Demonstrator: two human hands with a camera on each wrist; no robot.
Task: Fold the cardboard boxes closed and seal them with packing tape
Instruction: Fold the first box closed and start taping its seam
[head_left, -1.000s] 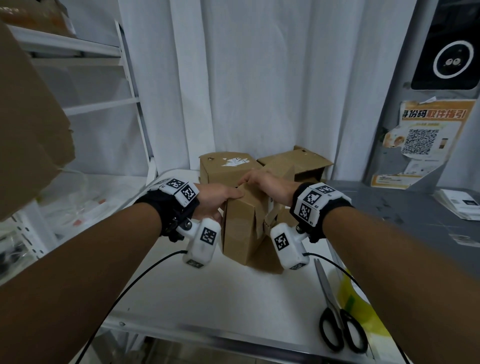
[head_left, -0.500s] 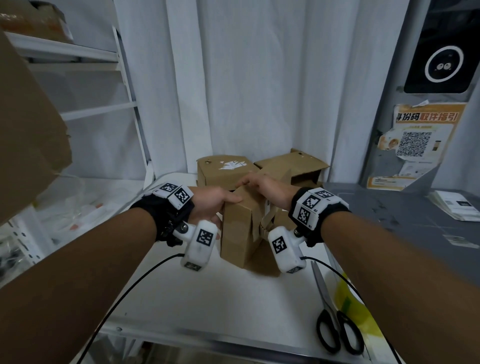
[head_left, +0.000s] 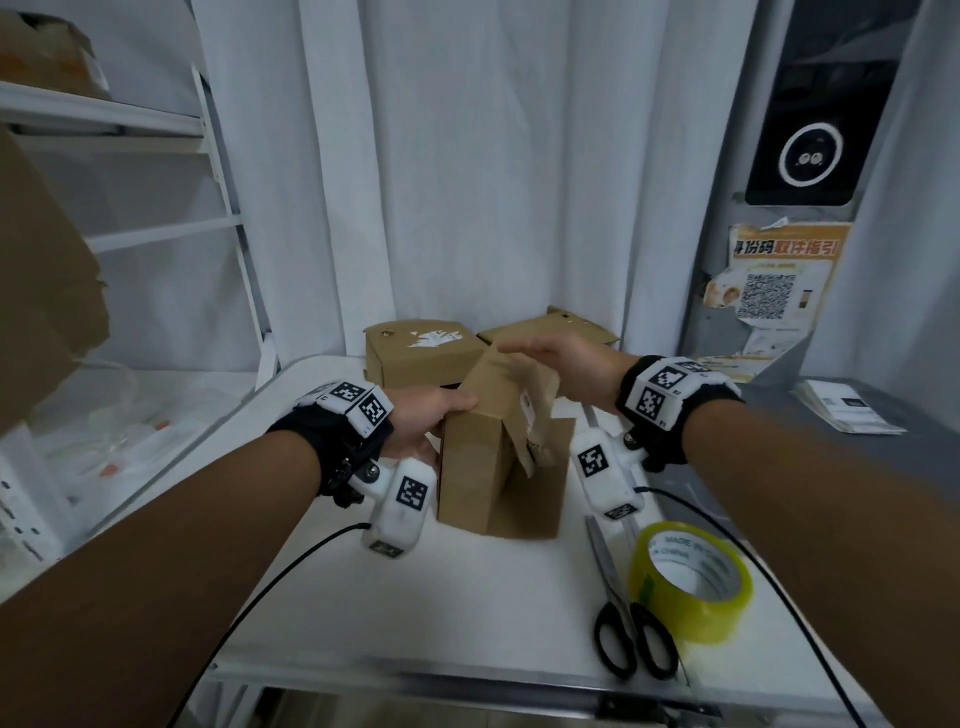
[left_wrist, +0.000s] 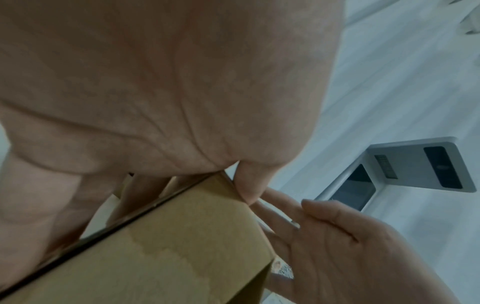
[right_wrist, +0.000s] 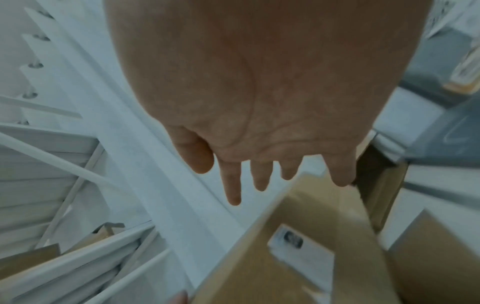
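Note:
A small brown cardboard box (head_left: 483, 467) stands on the white table (head_left: 415, 597), its top flaps partly raised. My left hand (head_left: 436, 421) grips the box's upper left edge, thumb on top and fingers round its far side; the left wrist view shows the box (left_wrist: 168, 246) under my palm. My right hand (head_left: 556, 358) hovers flat over the raised flap (head_left: 519, 379) with straight, spread fingers (right_wrist: 259, 181) that hold nothing. A yellow roll of packing tape (head_left: 691, 582) lies at the table's front right.
Black-handled scissors (head_left: 623, 623) lie beside the tape. Two more cardboard boxes (head_left: 415, 353) (head_left: 550, 332) stand behind, against a white curtain. White shelving (head_left: 156, 182) is on the left, a grey counter (head_left: 831, 415) on the right. Wrist cables trail across the table.
My right hand has lifted off the box top and opened flat above the flap, which has sprung up. The left hand keeps its grip. The view has tipped down, showing the tape roll.

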